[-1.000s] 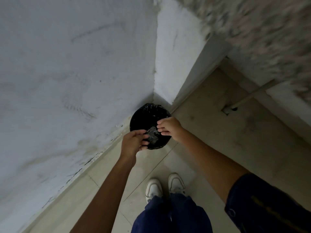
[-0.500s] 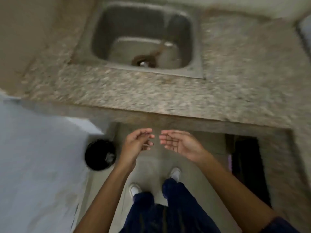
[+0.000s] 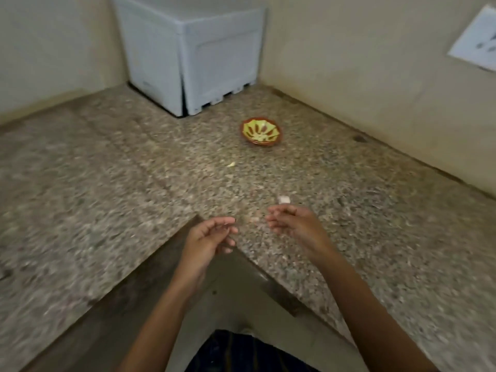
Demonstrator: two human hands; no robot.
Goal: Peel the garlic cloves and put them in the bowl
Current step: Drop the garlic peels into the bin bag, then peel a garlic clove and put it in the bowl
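**Empty hands over the counter corner, garlic in front of them**

Both hands hang over the near inner corner of the counter, palms half turned up. The left hand has loosely curled fingers, a little apart, and holds nothing. The right hand is the same, its fingertips pointing far, toward a white clove that lies just beyond them; they do not touch it. This position makes sense if the right hand is about to pick up that piece.

A smaller pale bit lies between the two hands, and another is farther on, about halfway to the bowl. The picture is blurred, so I cannot say whether these are cloves or only skin.

The bowl stands far from the hands, near the white box in the far corner. It seems to hold some pale pieces already, probably peeled cloves. It is placed out of the way, so the near part of the counter stays free for peeling.
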